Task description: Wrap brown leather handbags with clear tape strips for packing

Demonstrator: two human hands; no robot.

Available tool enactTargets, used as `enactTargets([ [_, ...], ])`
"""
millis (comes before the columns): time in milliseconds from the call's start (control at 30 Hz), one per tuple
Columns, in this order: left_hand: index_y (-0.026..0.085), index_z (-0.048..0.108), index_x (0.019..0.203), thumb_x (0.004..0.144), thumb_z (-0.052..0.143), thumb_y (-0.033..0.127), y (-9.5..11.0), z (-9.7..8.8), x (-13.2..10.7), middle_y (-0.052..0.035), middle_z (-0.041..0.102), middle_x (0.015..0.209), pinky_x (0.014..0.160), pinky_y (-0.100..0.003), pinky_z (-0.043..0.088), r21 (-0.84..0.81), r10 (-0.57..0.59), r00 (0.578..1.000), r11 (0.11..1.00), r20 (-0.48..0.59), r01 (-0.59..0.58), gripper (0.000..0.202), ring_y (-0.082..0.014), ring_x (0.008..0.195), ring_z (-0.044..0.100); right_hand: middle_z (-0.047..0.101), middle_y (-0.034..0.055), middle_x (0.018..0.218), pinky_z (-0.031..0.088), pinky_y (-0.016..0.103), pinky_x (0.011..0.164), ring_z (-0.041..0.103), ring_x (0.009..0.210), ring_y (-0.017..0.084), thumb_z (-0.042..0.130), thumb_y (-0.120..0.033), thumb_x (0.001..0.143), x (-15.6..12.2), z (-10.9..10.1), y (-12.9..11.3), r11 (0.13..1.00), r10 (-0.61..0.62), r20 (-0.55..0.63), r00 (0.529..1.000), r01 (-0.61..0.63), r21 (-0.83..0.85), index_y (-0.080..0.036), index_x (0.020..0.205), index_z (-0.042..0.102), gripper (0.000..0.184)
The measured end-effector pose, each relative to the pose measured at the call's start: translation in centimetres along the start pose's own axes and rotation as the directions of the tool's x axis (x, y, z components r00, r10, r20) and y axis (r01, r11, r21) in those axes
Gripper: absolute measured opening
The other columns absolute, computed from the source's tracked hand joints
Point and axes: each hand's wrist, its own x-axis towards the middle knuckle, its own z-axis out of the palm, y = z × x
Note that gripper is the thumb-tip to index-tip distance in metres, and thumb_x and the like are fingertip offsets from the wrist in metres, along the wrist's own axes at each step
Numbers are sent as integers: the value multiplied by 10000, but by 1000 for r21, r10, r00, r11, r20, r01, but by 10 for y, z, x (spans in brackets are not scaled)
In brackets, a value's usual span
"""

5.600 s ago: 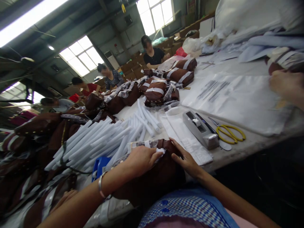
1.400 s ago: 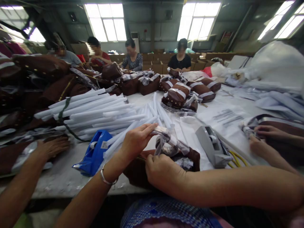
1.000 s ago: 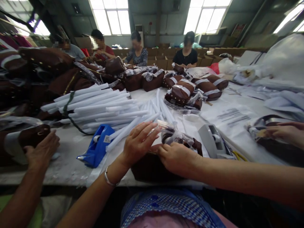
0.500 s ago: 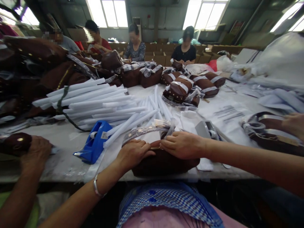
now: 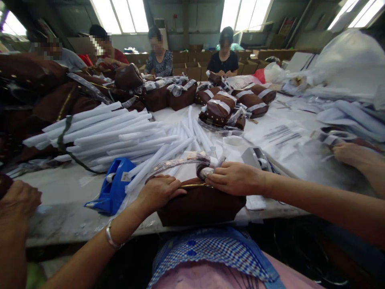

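A dark brown handbag (image 5: pixel 201 208) stands at the table's near edge, in front of my apron. A gold-toothed zipper (image 5: pixel 192 185) runs along its top between my hands. My left hand (image 5: pixel 161 192) is closed on the top left edge, its thumb beside the zipper. At the zipper's right end, my right hand (image 5: pixel 233 178) has its fingers closed on the bag's top; whether they pinch the zipper pull is hidden. Behind the opening rises a studded handle (image 5: pixel 177 161) in clear wrapping, with a wrapped strap coil (image 5: pixel 204 170) touching my right fingers.
A blue tape dispenser (image 5: pixel 112 186) stands left, a grey one (image 5: pixel 255 157) right. White paper rolls (image 5: pixel 120 132) are heaped behind. Wrapped brown bags (image 5: pixel 221 106) line the far side. Co-workers' hands are at both edges, the right one (image 5: pixel 355 154) on a bag. People sit opposite.
More of the gold zipper shows between my hands. The wrapped handle and strap coil have shifted behind the bag. The right co-worker's hand has moved left, and the whole view has shifted.
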Motion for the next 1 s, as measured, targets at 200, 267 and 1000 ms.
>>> enactTargets([
  [200,232,647,1191,990,498,469,22,-4,2,-44,742,1101,904,-322,541,-210,-188,982,960,5,185,345,-201,1010,695,710,86,1162,533,309,816,664,969,168,513,-160,999,-27,-3,-34,805,584,-272,765,-501,318,-161,1284,590,295],
  [267,239,651,1201,983,529,435,36,-7,7,-44,739,1136,942,-328,544,-304,-184,983,937,-3,175,318,-200,1050,691,735,75,1016,545,331,855,667,939,182,605,-218,962,-38,-2,-55,709,695,-304,651,-553,437,-162,1147,658,201],
  [1000,214,681,902,734,826,448,89,10,51,-80,654,1163,929,-421,532,-398,-144,960,887,240,233,323,-263,1078,628,739,-6,872,186,558,1219,612,1122,227,692,-306,915,-42,43,-106,560,808,-144,571,-670,486,-205,876,686,109],
])
